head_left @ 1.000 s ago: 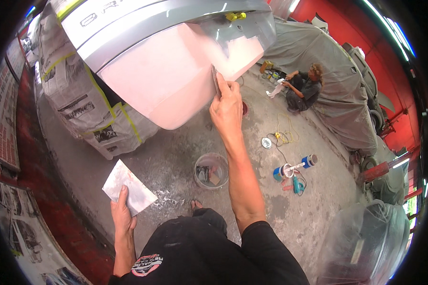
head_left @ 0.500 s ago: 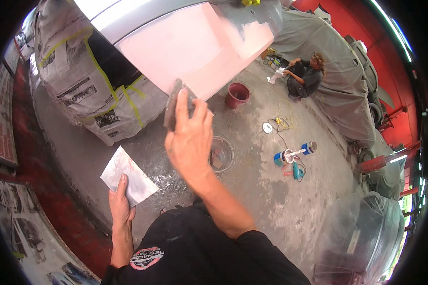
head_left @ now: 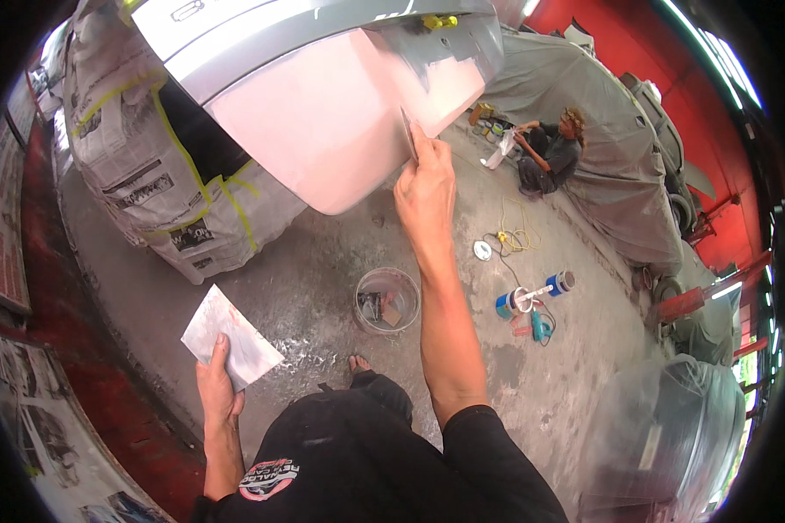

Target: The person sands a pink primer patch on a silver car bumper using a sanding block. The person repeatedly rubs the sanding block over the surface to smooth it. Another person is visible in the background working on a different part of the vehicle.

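My right hand (head_left: 427, 187) grips a thin, dark putty spreader (head_left: 407, 132), seen nearly edge-on. Its blade is at the surface of a silver car panel (head_left: 270, 54), over a broad coat of pale pink filler (head_left: 314, 122); whether it presses there I cannot tell. Low on the left, my left hand (head_left: 216, 376) holds a flat, whitish mixing board (head_left: 240, 336) smeared with pink and grey, thumb on top and fingers hidden beneath.
A round tub (head_left: 387, 302) with scraps inside stands on the wet floor. Blue cans (head_left: 516, 302), a teal power tool (head_left: 542, 325) and a cord (head_left: 516, 234) lie to the right. Another person (head_left: 551, 155) sits farther back. A paper-masked car part (head_left: 174, 174) is at left.
My right hand has moved up and right with the spreader, from the panel's lower corner toward its right side. The left hand and board have barely shifted. The view has moved a little.
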A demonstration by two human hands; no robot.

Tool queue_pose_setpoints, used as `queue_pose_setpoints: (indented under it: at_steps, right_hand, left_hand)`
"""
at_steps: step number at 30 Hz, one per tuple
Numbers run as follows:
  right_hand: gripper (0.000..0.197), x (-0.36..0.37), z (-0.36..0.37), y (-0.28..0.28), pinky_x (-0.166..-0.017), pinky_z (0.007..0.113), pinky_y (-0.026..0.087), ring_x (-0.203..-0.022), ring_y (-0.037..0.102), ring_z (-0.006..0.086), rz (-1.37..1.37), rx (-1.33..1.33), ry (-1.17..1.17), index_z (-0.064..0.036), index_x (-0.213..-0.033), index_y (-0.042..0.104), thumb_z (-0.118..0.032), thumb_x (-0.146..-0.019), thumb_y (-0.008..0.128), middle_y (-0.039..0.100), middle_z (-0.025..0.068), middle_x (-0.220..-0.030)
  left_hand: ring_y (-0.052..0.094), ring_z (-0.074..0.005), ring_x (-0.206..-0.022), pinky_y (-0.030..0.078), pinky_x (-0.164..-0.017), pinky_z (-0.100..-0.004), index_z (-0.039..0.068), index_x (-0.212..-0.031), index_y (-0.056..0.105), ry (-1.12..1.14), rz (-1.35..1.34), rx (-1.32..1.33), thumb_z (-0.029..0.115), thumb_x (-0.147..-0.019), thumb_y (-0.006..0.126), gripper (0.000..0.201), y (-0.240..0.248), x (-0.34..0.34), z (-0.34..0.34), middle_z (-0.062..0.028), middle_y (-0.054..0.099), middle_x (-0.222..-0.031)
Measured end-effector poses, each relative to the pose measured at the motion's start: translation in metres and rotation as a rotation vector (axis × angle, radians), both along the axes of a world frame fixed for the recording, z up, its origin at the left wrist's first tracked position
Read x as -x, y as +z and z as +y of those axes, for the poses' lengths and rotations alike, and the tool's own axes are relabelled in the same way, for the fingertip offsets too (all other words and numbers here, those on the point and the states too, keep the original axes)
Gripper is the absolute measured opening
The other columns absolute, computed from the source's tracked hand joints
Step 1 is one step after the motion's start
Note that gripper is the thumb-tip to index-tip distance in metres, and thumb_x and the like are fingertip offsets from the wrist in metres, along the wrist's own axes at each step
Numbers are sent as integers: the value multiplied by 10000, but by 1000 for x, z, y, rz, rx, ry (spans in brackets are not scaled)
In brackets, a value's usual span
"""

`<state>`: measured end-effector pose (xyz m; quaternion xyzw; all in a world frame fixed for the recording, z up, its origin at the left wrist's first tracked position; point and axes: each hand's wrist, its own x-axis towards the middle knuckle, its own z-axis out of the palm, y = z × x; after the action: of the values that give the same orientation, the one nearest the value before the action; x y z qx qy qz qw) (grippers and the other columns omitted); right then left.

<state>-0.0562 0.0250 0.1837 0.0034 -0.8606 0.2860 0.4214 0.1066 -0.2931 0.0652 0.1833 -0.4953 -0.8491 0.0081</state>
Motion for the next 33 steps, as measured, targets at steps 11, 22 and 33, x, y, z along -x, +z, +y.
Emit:
queue_pose_setpoints:
  at_steps: [11, 22, 33]
  right_hand:
    - [611, -56, -93, 5, -922, 469, 460, -1086, 598, 372, -144, -106, 74, -21, -1374, 569, 41, -767, 552, 578, 207, -1216]
    - [575, -60, -10, -22, -929, 454, 511, -1065, 652, 361, 14, 8, 180, -44, -1368, 601, 119, -826, 498, 664, 206, -1170]
    - [438, 31, 49, -19, -868, 348, 514, -972, 663, 291, 74, -8, 126, -74, -1297, 666, 98, -908, 563, 641, 168, -1116]
  left_hand:
    - [655, -184, -1104, 554, -930, -343, -9, -1362, 528, 41, 12, -59, 147, -1005, 627, 402, -11, -10, -15, -96, 647, -1255]
    - [661, -185, -1074, 552, -926, -346, -9, -1353, 527, 21, 43, -47, 178, -1002, 634, 412, -10, 0, -7, -97, 649, -1239]
    - [659, -178, -1070, 542, -915, -334, -3, -1357, 531, 29, 17, -17, 192, -995, 650, 428, -18, 8, 8, -89, 649, -1235]
